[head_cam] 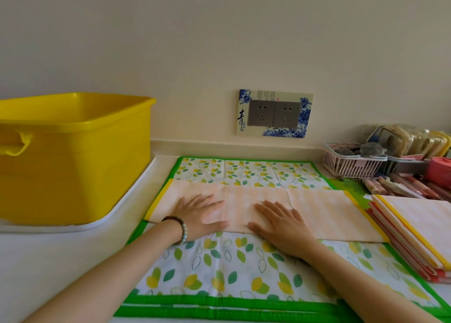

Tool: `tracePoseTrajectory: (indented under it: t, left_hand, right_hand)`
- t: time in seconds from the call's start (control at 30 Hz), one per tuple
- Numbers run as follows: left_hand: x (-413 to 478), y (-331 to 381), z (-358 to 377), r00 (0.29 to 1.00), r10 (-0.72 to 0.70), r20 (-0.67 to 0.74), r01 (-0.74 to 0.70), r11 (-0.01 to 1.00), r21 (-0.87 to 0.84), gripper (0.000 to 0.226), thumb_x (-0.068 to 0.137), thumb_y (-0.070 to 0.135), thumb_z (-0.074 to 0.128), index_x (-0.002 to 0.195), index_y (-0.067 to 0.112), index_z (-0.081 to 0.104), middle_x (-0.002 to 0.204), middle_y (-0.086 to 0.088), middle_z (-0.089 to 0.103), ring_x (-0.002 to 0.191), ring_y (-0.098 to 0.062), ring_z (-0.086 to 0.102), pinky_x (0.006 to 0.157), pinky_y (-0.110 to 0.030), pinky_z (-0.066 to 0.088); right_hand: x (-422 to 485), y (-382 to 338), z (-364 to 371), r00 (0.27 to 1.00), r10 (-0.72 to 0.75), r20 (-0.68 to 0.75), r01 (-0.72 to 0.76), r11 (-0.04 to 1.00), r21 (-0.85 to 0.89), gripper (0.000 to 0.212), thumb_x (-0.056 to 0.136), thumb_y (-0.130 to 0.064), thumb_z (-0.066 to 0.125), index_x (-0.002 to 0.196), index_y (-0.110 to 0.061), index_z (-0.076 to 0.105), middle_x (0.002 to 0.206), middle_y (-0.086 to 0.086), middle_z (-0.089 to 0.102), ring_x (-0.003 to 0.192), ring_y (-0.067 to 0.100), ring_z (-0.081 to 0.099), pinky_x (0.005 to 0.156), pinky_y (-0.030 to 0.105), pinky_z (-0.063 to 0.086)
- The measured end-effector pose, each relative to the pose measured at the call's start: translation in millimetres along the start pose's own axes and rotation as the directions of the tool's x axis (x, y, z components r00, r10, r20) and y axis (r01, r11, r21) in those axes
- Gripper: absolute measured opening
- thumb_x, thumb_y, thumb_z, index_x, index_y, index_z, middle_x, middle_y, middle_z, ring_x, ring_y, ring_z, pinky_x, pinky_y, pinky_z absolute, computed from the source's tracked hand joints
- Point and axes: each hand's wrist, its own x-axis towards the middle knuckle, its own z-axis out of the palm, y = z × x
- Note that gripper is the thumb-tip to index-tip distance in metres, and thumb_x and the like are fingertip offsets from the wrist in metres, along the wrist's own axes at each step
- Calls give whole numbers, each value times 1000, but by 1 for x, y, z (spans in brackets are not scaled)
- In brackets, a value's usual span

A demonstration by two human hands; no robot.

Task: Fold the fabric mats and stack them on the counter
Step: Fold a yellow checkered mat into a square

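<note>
A peach-striped mat with yellow edging lies folded into a long strip across the counter. It rests on top of a white leaf-print mat with a green border that is spread flat. My left hand and my right hand both press flat on the strip's middle, fingers straight. At the right edge sits a stack of folded mats, peach on top with red-edged ones beneath.
A large yellow plastic tub stands on a white tray at the left. A pink basket of small items, packets and several stick-like objects crowd the back right. A wall socket is behind the mats.
</note>
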Motion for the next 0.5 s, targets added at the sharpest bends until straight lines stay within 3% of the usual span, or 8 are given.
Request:
tracePoseTrajectory:
  t: [0.27, 0.37, 0.43, 0.5]
  left_hand:
    - [-27, -33, -12, 997, -73, 26, 73, 997, -7, 118, 42, 100, 0, 146, 45, 6, 157, 14, -5, 144, -10, -7, 116, -39, -4]
    - [-17, -29, -28, 992, -106, 71, 114, 987, -111, 91, 67, 91, 21, 142, 40, 31, 154, 8, 22, 142, -14, 19, 117, -39, 14]
    - [0, -22, -42, 992, -116, 44, 122, 978, -167, 87, 71, 88, 23, 132, 32, 49, 140, 6, 45, 126, -14, 43, 109, -37, 32]
    - [17, -9, -50, 996, -92, -16, 89, 983, -162, 91, 71, 87, 19, 132, 27, 49, 138, 5, 48, 123, -15, 45, 106, -37, 35]
  right_hand:
    - [0, -1, -1, 1000, -8, -9, 8, 1000, 21, 89, 68, -82, 7, 147, -41, 11, 157, -15, 6, 146, 10, 2, 118, 39, 2]
    - [0, -2, -1, 1000, -10, -16, 10, 1000, 25, 81, 75, -80, 12, 147, -41, 11, 157, -15, 7, 146, 10, 3, 119, 39, 3]
    - [-1, -2, -1, 1000, -9, -15, 10, 999, 41, 84, 73, -81, 10, 147, -41, 12, 157, -15, 8, 146, 10, 3, 118, 39, 3]
    - [-2, -2, -3, 1000, -10, -16, 11, 998, 59, 79, 78, -78, 17, 147, -40, 15, 157, -14, 10, 145, 10, 5, 118, 39, 3]
